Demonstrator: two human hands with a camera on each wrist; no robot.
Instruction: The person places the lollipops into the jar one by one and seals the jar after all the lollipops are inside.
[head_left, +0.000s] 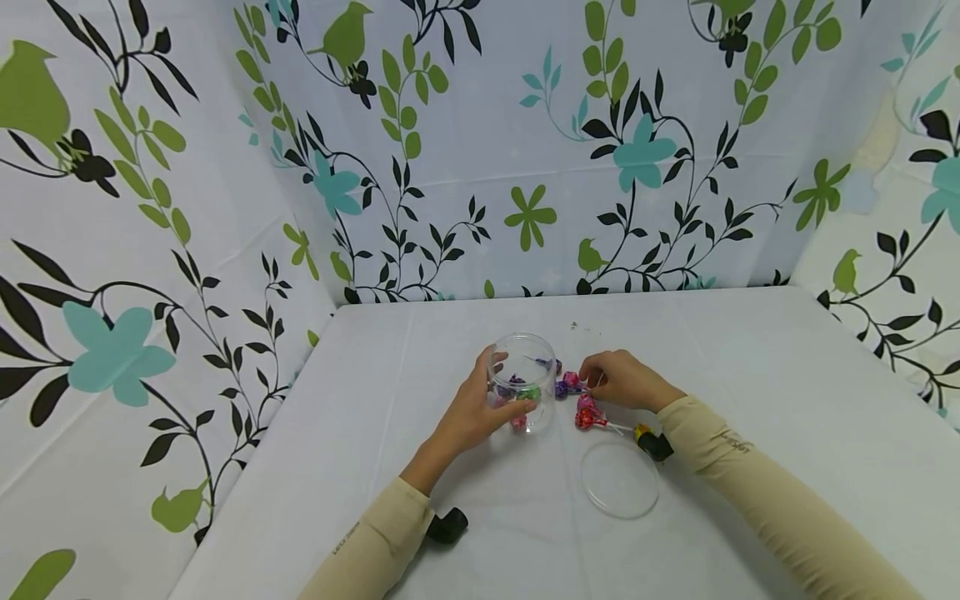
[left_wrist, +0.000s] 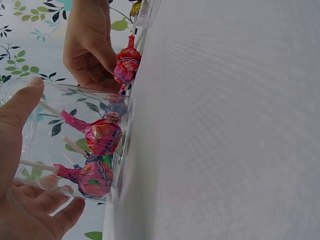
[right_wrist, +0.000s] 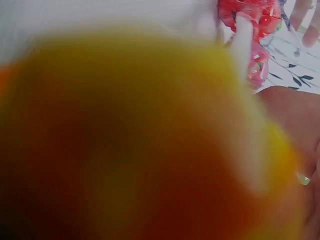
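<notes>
Left hand [head_left: 480, 408] fingers wrap clear jar [head_left: 522, 382] (lollipops inside); right hand [head_left: 618, 379] pinches loose lollipop [head_left: 572, 382] just right; lid [head_left: 620, 478] nearer on tabletop [head_left: 750, 375].

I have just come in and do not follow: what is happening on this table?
A person's left hand holds a clear plastic jar with several wrapped lollipops inside. The right hand pinches a lollipop from the loose pink and red ones beside the jar. The clear round lid lies off, nearer the person.

Bright, even, soft light, faint shadows, head view bowed at edges — right wrist view blurred orange-yellow.
</notes>
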